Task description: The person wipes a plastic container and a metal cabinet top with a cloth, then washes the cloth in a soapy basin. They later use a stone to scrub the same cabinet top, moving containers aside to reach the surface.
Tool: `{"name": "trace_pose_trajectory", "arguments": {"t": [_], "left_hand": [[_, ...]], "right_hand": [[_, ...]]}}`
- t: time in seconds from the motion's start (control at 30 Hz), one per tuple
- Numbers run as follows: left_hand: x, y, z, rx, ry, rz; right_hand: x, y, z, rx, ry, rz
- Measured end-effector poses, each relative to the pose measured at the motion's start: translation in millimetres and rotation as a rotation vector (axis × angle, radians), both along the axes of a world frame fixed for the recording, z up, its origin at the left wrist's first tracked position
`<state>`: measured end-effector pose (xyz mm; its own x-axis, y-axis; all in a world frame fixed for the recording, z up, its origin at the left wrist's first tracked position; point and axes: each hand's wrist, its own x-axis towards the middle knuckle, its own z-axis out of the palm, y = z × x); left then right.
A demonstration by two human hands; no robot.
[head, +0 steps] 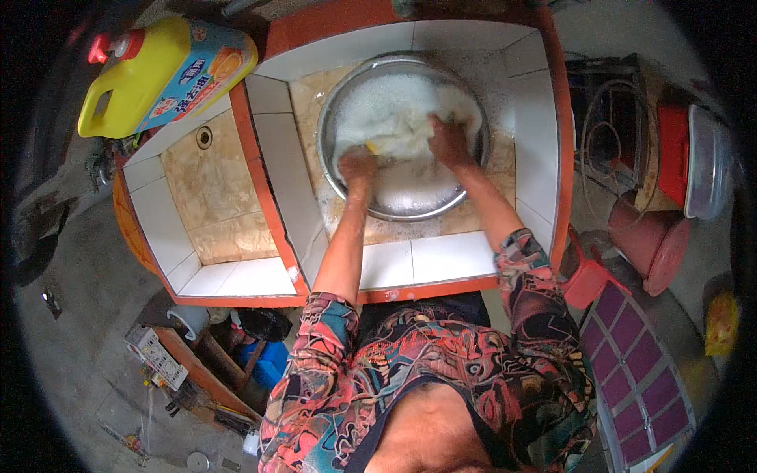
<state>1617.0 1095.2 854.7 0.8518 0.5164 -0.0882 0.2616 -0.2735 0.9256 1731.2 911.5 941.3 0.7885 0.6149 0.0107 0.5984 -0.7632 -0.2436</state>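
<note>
A round metal basin (405, 215) stands in the right compartment of a tiled double sink (387, 295). Foamy water fills it, and a pale wet cloth (408, 131) lies bunched in the suds. My left hand (357, 164) is closed on the cloth's left part, near a small yellow patch whose nature I cannot tell. At the cloth's right side, my right hand (450, 141) grips it with bent fingers. Both hands are slightly blurred, and foam hides some of the fingertips.
A yellow detergent jug (171, 77) with a red cap lies across the sink's upper left. The left compartment has a drain (204, 137). A tiled divider (260, 171) separates the compartments. To the right are a reddish bucket (647, 242), a red plastic stool (582, 278) and a clear-lidded container (707, 162).
</note>
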Motion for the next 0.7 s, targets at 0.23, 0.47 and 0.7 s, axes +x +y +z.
{"name": "trace_pose_trajectory", "arguments": {"t": [0.23, 0.47, 0.7], "left_hand": [[-10, -11, 70, -1.652, -0.448, -0.181], [-25, -23, 92, -1.568, -0.393, 0.111], [-6, -50, 61, -1.448, -0.255, 0.303]], "right_hand": [[-146, 81, 86, 0.483, -0.028, 0.178], [-162, 88, 81, 0.66, -0.128, 0.171], [-50, 76, 49, 0.526, -0.155, -0.006]]}}
